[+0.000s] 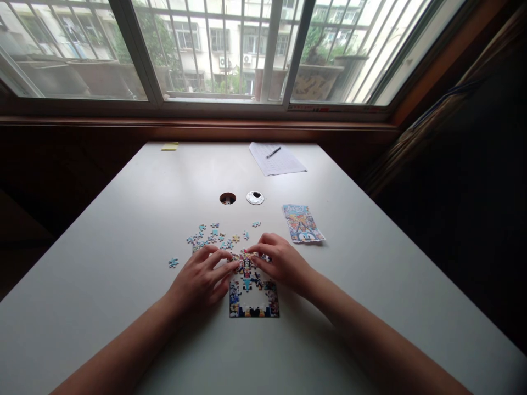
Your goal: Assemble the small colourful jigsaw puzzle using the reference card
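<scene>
A partly assembled jigsaw puzzle [274,307] lies flat on the table, with a pale gap in its lower middle. My left hand [203,274] rests at its left side, fingers stretched and apart, tips on the upper part. From the other side, my right hand [286,263] reaches over the upper right, its fingers spread and bent down to the pieces. Whether a small piece sits under either hand's fingertips I cannot make out. Just beyond my left hand are several loose puzzle pieces [214,232], mostly light blue; one piece [173,263] lies apart to the left.
A colourful picture sheet [303,224] is right of the puzzle. Farther back on the white table [123,219] are a round hole [228,198], its metal cover [255,197], printed paper [278,162] with a pen [274,152], and yellow sticky notes [169,146]. A barred window stands behind.
</scene>
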Available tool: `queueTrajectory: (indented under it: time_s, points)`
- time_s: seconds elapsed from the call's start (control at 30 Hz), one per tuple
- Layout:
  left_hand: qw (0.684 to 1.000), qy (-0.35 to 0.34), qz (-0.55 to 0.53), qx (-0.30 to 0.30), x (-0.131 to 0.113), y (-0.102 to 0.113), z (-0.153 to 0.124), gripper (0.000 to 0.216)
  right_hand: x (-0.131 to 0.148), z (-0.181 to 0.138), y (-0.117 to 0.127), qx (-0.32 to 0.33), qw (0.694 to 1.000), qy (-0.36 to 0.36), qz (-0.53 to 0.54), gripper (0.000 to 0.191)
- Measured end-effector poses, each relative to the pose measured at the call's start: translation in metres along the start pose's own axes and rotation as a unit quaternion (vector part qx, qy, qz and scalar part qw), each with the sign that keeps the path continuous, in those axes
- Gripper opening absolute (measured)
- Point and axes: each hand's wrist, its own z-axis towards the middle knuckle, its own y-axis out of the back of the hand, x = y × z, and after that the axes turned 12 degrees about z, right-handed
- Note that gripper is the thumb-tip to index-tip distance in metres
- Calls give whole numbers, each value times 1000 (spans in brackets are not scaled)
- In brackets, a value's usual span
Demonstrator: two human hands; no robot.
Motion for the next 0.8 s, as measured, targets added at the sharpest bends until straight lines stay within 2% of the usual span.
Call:
queueTrajectory:
  time_s: [0.2,0.37,0.53,0.8]
  points:
    - [1000,-3,12,4,0,0,0,45,14,17,1,52,998,-11,-38,12]
    - [1000,-16,20,4,0,3,2,47,10,30,-7,92,993,-5,-70,16]
    - [999,-23,28,13,-1,6,4,48,7,33,-12,97,994,-25,-46,18]
    - [999,-20,42,13,-4,3,4,51,15,40,-10,118,988,-102,17,19]
